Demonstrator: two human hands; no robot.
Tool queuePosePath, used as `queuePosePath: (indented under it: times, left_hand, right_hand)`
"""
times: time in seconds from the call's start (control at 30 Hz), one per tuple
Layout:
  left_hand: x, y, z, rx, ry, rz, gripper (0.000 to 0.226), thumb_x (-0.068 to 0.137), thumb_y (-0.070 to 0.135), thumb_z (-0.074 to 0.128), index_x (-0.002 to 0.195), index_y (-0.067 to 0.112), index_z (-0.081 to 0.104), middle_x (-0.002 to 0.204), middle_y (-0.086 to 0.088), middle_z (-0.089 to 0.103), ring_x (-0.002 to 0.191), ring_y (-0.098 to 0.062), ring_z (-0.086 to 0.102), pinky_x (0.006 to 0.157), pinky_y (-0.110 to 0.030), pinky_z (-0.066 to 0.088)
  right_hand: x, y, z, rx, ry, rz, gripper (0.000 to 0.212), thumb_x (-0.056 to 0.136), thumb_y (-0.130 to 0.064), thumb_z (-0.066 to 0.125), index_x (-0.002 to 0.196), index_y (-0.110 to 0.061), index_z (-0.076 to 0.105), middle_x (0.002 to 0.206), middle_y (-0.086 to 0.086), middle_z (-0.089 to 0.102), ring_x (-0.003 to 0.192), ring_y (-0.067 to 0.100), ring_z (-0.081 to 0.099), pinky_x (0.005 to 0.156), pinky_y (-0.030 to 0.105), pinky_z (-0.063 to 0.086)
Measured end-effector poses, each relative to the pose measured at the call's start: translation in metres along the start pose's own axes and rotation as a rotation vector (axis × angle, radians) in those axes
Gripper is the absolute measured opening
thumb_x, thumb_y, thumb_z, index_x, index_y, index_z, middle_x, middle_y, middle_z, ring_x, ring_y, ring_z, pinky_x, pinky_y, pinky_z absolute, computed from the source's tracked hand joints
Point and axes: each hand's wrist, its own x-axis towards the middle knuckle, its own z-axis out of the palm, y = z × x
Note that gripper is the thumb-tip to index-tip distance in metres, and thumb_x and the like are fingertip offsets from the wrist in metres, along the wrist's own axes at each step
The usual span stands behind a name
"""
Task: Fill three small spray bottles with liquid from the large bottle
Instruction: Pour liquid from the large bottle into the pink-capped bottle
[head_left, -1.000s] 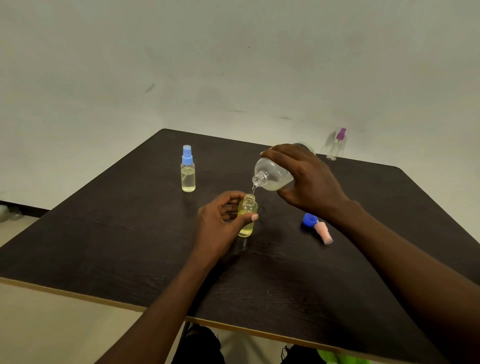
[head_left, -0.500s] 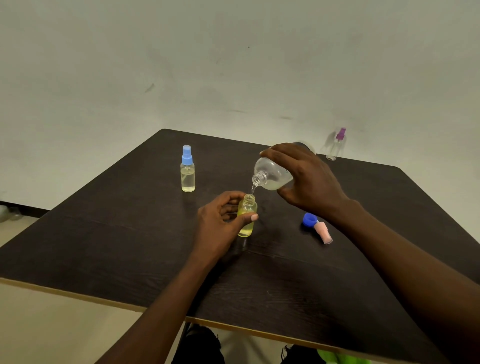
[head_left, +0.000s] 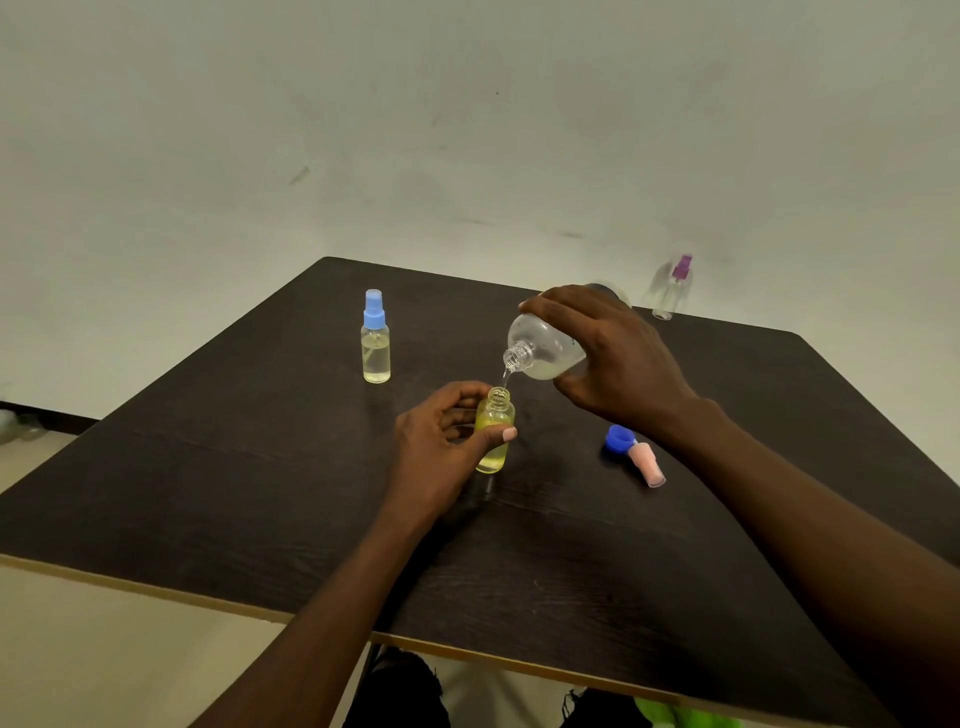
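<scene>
My right hand (head_left: 618, 364) grips the large clear bottle (head_left: 545, 348), tilted with its open neck down to the left. A thin stream runs from it into an uncapped small bottle (head_left: 494, 431) of yellowish liquid, standing upright on the dark table (head_left: 260, 483). My left hand (head_left: 441, 447) holds that small bottle by its side. A small spray bottle with a blue spray top (head_left: 375, 338), partly filled, stands at the left. Another small clear bottle with a purple spray top (head_left: 672, 288) stands at the table's far edge.
A blue cap (head_left: 619, 438) and a pink spray top (head_left: 648, 464) lie on the table right of the bottle being filled, just below my right wrist. A pale wall rises behind the table. Dark shoes and something green show under the near edge.
The liquid level in the small bottle has crept up slightly. Both hands and the tilted large bottle stay almost where they were.
</scene>
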Motion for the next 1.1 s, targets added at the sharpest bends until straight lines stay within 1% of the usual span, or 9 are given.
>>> queuePosePath:
  times: [0.17,0.3,0.5,0.57,0.67,0.7,0.87,1.0,1.1]
  left_hand:
    - [0.0,0.0,0.001,-0.006,0.007,-0.005,0.04,0.07,0.012,0.084,0.106,0.02,0.069,0.097,0.007,0.073,0.091,-0.009,0.071,0.085,-0.034,0.059]
    - [0.0,0.0,0.001,-0.012,0.012,-0.003,0.039,0.069,0.012,0.085,0.101,0.029,0.068,0.095,0.009,0.073,0.09,-0.008,0.071,0.084,-0.032,0.059]
    - [0.0,0.0,0.0,-0.014,0.013,0.0,0.04,0.07,0.012,0.085,0.1,0.031,0.068,0.096,0.008,0.074,0.091,-0.008,0.071,0.084,-0.032,0.059]
    - [-0.001,0.0,0.0,-0.016,0.013,-0.002,0.04,0.07,0.011,0.085,0.1,0.031,0.068,0.096,0.009,0.074,0.091,-0.008,0.071,0.084,-0.032,0.059]
    - [-0.001,0.001,0.0,-0.013,0.007,-0.001,0.039,0.07,0.012,0.084,0.101,0.03,0.068,0.097,0.008,0.074,0.091,-0.008,0.071,0.084,-0.032,0.059]
    - [0.0,0.001,0.0,-0.008,0.006,-0.001,0.039,0.07,0.012,0.084,0.101,0.03,0.068,0.098,0.007,0.074,0.092,-0.008,0.071,0.085,-0.033,0.059]
    - [-0.001,0.001,0.0,-0.009,0.007,-0.001,0.039,0.071,0.012,0.084,0.1,0.031,0.068,0.098,0.006,0.074,0.092,-0.009,0.071,0.085,-0.035,0.059]
    - [0.0,0.001,0.0,-0.002,0.006,-0.002,0.039,0.071,0.011,0.084,0.099,0.032,0.067,0.097,0.007,0.073,0.091,-0.008,0.071,0.085,-0.034,0.059]
    - [0.0,0.0,0.0,-0.008,0.005,-0.006,0.039,0.071,0.011,0.084,0.101,0.03,0.068,0.098,0.005,0.074,0.092,-0.01,0.071,0.086,-0.036,0.059]
  right_hand:
    - [-0.002,-0.002,-0.001,0.022,-0.006,0.001,0.055,0.073,-0.018,0.073,0.126,-0.022,0.059,0.123,-0.004,0.062,0.112,0.019,0.056,0.09,0.025,0.041]
    - [-0.004,-0.004,-0.002,0.05,-0.035,0.038,0.06,0.069,-0.019,0.073,0.127,-0.025,0.057,0.123,-0.007,0.062,0.112,0.017,0.057,0.087,0.024,0.042]
    - [-0.002,-0.005,-0.005,0.182,-0.056,0.156,0.064,0.064,-0.029,0.072,0.125,-0.035,0.055,0.116,-0.015,0.064,0.102,0.012,0.06,0.079,0.033,0.052]
    - [-0.001,-0.003,-0.006,0.29,-0.019,0.282,0.065,0.061,-0.035,0.075,0.123,-0.038,0.056,0.108,-0.017,0.066,0.097,0.007,0.061,0.079,0.03,0.052]
    - [0.004,0.003,-0.006,0.511,0.034,0.466,0.058,0.062,-0.027,0.086,0.114,-0.033,0.061,0.099,-0.02,0.065,0.089,-0.002,0.061,0.079,0.011,0.047]
    - [0.005,0.007,-0.004,0.564,0.033,0.521,0.055,0.062,-0.026,0.087,0.11,-0.032,0.062,0.097,-0.02,0.065,0.088,-0.004,0.061,0.079,0.009,0.046]
    - [0.006,0.025,0.013,0.719,-0.002,0.749,0.047,0.058,-0.034,0.087,0.102,-0.027,0.071,0.097,-0.009,0.074,0.094,0.008,0.069,0.092,0.036,0.055]
    - [0.007,0.029,0.019,0.747,-0.063,0.789,0.041,0.059,-0.034,0.087,0.097,-0.033,0.072,0.098,-0.01,0.074,0.096,0.006,0.068,0.095,0.035,0.054]
    - [0.005,0.032,0.021,0.745,-0.107,0.821,0.058,0.052,-0.043,0.086,0.106,-0.03,0.071,0.1,-0.01,0.074,0.098,0.007,0.068,0.096,0.037,0.054]
